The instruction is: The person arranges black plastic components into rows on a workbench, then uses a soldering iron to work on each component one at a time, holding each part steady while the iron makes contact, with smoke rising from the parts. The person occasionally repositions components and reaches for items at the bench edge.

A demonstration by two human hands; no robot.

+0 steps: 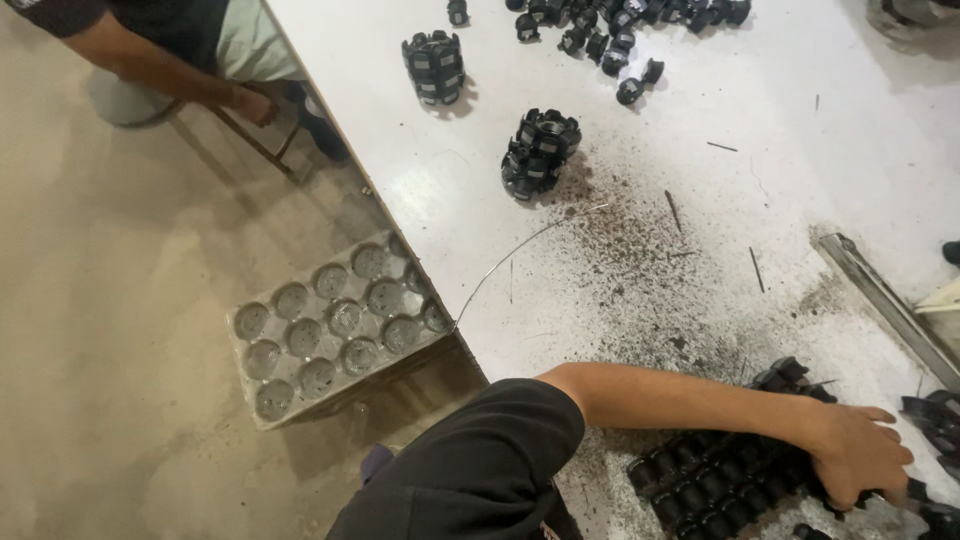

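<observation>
One hand [858,452] is showing at the lower right of the frame, at the end of a bare arm reaching in from a black sleeve [480,465] at the bottom centre; which of the person's hands it is cannot be told from this view, and the other one is not showing. Its fingers are curling loosely downward, partly open, with the tips resting on the right edge of a tray of black parts [715,485]. Whether they are pinching a part cannot be told, since the fingertips are hiding behind the knuckles. The tray is lying on the white table [780,130] at the lower right, its round black pieces sitting in rows. More black parts [938,420] are lying just right of the hand at the frame edge.

Dark dust [640,260] is spreading over the table above the arm, with a thin wire [520,250] curving across it. A metal bar [890,305] is lying at the right. Two black stacks [538,152] [434,66] are standing in the upper centre, and loose parts [610,30] are scattered along the top edge.

Left of the table, an empty grey tray [335,325] with round pockets is sitting tilted near the table's edge, above the floor [110,350]. At the upper left, another person's arm [165,70] is reaching down beside a chair.
</observation>
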